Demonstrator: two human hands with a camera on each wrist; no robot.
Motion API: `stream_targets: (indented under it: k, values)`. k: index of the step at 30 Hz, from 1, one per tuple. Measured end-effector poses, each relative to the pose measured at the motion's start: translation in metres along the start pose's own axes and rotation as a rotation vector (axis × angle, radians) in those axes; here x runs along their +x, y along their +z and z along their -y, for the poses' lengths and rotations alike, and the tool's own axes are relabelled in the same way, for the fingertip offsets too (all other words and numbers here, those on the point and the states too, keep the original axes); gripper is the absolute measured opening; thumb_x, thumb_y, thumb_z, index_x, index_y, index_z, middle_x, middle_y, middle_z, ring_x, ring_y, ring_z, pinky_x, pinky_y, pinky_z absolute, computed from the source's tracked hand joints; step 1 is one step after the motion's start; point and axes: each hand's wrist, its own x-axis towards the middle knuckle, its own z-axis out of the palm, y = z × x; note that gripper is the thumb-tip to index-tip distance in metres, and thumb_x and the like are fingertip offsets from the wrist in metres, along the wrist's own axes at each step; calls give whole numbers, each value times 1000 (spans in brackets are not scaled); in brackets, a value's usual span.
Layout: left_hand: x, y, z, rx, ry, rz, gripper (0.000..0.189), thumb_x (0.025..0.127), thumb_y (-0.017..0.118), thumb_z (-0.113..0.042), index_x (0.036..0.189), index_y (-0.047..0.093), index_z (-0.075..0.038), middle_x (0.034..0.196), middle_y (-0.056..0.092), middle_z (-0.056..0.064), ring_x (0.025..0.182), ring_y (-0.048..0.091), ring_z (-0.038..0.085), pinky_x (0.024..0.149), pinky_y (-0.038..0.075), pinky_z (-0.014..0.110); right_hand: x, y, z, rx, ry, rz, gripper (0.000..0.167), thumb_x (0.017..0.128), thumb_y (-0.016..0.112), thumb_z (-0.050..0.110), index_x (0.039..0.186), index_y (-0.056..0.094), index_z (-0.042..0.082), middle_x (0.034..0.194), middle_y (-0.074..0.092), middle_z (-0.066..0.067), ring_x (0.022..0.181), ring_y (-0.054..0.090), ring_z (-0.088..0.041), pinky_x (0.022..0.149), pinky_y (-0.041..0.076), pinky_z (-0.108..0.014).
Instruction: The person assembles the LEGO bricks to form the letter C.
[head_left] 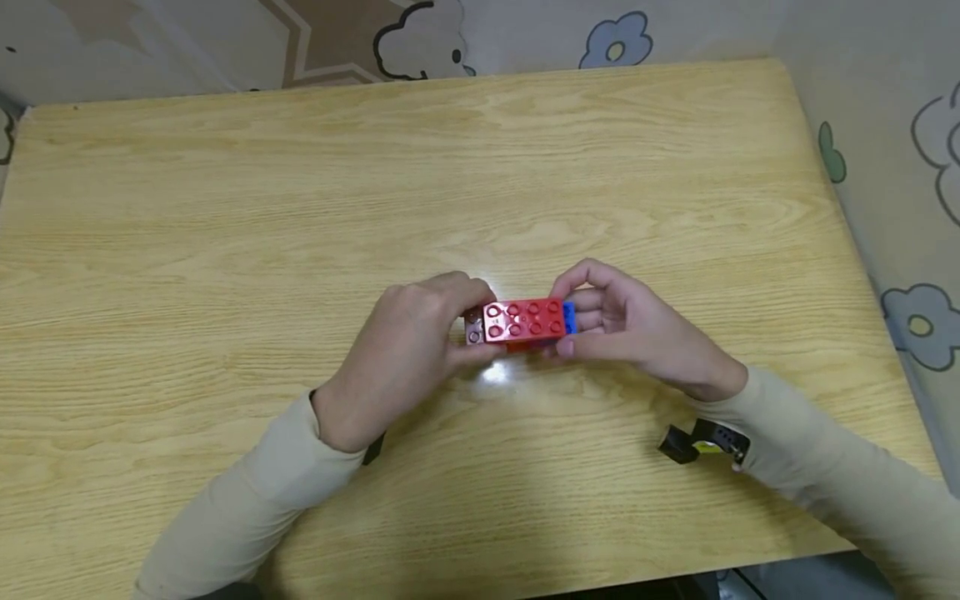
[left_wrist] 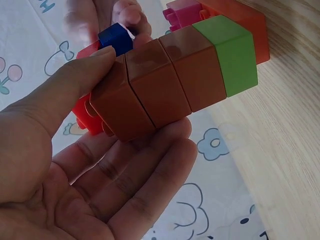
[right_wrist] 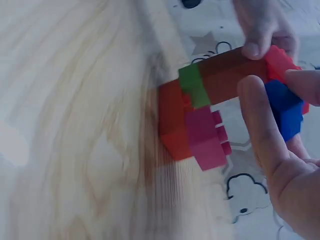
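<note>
A toy building-brick structure stands on the table between both hands. An orange brick forms its base, with a pink brick beside it. Above come a green brick and a column of three brown bricks. A red brick lies across the top, studs up, reaching rightward. Under its right end hangs a blue brick. My left hand grips the top of the brown column, thumb on one side and fingers on the other. My right hand pinches the blue brick close below the red one.
The wooden table spreads around the hands. A patterned wall borders its far side, and another stands along the right. A black wrist device sits by the right cuff.
</note>
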Motion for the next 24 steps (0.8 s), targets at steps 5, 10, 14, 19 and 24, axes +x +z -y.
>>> stream_targets:
  k: [5, 10, 14, 19, 24]
  values:
    - [1, 0, -1, -4, 4, 4, 31, 82, 98, -16, 103, 78, -5, 91, 73, 1, 77, 67, 17, 70, 54, 34, 0, 1, 2, 100, 48, 17, 40, 105, 60, 0, 144, 53, -10, 132, 68, -27, 109, 75, -37, 101, 58, -52]
    - [2, 0, -1, 5, 9, 12, 31, 82, 98, -17, 104, 79, -5, 92, 73, 1, 78, 67, 17, 71, 55, 35, 5, 4, 5, 73, 98, -69, 35, 109, 59, 5, 139, 62, -13, 131, 70, -25, 104, 77, -36, 97, 59, -51]
    - [1, 1, 0, 4, 6, 16, 31, 83, 97, -18, 104, 79, -5, 92, 73, 0, 79, 67, 17, 71, 55, 35, 8, 3, 4, 82, 126, -83, 33, 109, 60, 4, 135, 65, -15, 130, 71, -27, 102, 77, -37, 94, 61, -49]
    - [2, 1, 0, 0, 3, 15, 31, 83, 97, -18, 105, 79, -5, 94, 75, 1, 79, 68, 18, 72, 55, 35, 9, -3, -3, 123, 107, -27, 33, 111, 62, 8, 136, 65, -13, 129, 72, -25, 100, 78, -34, 92, 62, -46]
    - [2, 1, 0, 1, 8, 17, 32, 82, 98, -18, 105, 79, -5, 96, 76, 3, 82, 70, 16, 74, 57, 34, 10, -7, -11, 209, 40, 44, 34, 113, 63, 20, 135, 70, -5, 129, 73, -22, 99, 79, -32, 93, 61, -46]
